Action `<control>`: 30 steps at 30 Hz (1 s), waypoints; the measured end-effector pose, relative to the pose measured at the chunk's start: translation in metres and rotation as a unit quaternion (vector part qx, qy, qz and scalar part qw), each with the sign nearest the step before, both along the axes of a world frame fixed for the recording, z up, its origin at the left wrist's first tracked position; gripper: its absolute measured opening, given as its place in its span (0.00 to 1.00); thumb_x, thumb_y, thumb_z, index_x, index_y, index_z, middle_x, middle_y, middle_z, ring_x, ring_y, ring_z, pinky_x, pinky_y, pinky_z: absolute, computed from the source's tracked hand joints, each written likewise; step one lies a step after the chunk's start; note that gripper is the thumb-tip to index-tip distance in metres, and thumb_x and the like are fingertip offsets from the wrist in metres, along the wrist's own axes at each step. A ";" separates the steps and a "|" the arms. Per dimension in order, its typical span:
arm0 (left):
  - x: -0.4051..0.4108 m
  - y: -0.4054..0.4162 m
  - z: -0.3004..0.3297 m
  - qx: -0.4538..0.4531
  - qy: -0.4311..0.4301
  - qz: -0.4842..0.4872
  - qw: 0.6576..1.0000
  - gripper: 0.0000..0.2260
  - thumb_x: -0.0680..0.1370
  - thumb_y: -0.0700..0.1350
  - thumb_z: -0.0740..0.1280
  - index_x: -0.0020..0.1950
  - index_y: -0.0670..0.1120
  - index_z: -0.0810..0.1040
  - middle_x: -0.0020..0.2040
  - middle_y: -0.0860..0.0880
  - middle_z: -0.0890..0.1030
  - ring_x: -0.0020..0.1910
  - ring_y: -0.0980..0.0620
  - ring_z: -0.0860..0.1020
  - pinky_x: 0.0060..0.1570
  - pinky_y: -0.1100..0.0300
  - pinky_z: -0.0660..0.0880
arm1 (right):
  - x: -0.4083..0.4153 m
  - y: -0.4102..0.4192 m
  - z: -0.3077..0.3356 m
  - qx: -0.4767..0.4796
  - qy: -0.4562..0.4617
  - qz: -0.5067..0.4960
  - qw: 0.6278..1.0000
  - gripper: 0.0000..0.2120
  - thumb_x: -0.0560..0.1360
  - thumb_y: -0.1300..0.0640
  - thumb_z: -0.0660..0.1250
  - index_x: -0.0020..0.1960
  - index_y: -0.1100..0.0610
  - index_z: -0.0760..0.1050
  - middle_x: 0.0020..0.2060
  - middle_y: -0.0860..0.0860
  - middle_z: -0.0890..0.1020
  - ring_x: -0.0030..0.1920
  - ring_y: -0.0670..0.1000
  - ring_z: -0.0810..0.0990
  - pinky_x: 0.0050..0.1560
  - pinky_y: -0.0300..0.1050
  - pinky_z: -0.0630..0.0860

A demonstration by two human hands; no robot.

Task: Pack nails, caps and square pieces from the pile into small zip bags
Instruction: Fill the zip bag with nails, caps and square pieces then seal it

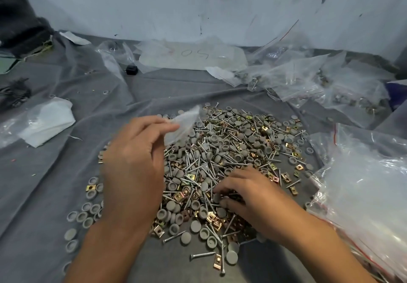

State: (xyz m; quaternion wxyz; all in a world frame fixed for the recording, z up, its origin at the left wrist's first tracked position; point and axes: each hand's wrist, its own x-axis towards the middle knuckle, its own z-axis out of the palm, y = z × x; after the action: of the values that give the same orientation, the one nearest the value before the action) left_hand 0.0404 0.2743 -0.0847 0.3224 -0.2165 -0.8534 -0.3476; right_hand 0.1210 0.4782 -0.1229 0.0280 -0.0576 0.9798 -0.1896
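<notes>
Hundreds of mixed parts make up our pile [224, 161], spread on the grey cloth [48, 172]: silver nails [202, 255], grey round caps [231, 257] and brass-coloured square pieces [159, 231], all tangled together. Our left hand [134, 164] pinches one small zip bag [184, 126] between thumb and fingertips, raised over the pile's near-left part; whether its mouth is parted we cannot tell. Our right hand [246, 192] lies low on the pile, fingers curled down into the parts; whether it has anything gathered we cannot tell. Filled bags [308, 80] lie heaped at far right, and a stock of clear bags [370, 186] sits just beside the right wrist. Judged best practice: take one kind at a time, bring the bag close over the pile, and feed nails head first so points do not snag the film.
</notes>
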 end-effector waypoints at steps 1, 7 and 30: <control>0.000 0.001 -0.001 -0.027 -0.013 -0.008 1.000 0.09 0.77 0.37 0.68 0.55 0.43 0.85 0.51 0.48 0.84 0.48 0.55 0.79 0.57 0.74 0.69 | 0.000 -0.001 0.000 0.000 0.009 0.005 1.000 0.10 0.78 0.43 0.67 0.59 0.38 0.77 0.54 0.35 0.76 0.58 0.42 0.71 0.60 0.43 0.72; 0.006 0.020 -0.013 -0.124 -0.149 -0.101 0.976 0.14 0.76 0.39 0.71 0.60 0.48 0.82 0.55 0.50 0.83 0.51 0.56 0.79 0.58 0.59 0.77 | -0.004 0.001 0.001 -0.035 0.027 -0.001 0.999 0.04 0.79 0.49 0.68 0.53 0.41 0.78 0.49 0.37 0.77 0.53 0.40 0.75 0.53 0.41 0.75; 0.023 0.032 -0.011 -0.116 -0.212 -0.184 0.953 0.25 0.70 0.52 0.73 0.67 0.53 0.77 0.58 0.65 0.72 0.48 0.71 0.73 0.57 0.83 0.61 | -0.005 -0.016 0.016 -0.124 0.405 -0.036 0.905 0.09 0.74 0.59 0.76 0.52 0.60 0.82 0.48 0.48 0.80 0.48 0.42 0.77 0.49 0.31 0.74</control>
State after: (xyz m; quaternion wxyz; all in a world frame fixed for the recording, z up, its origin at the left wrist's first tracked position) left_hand 0.0635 0.3060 -0.0955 0.0375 -0.3271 -0.8820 -0.3371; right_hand 0.1155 0.4622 -0.1072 -0.3852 -0.0973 0.8769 -0.2705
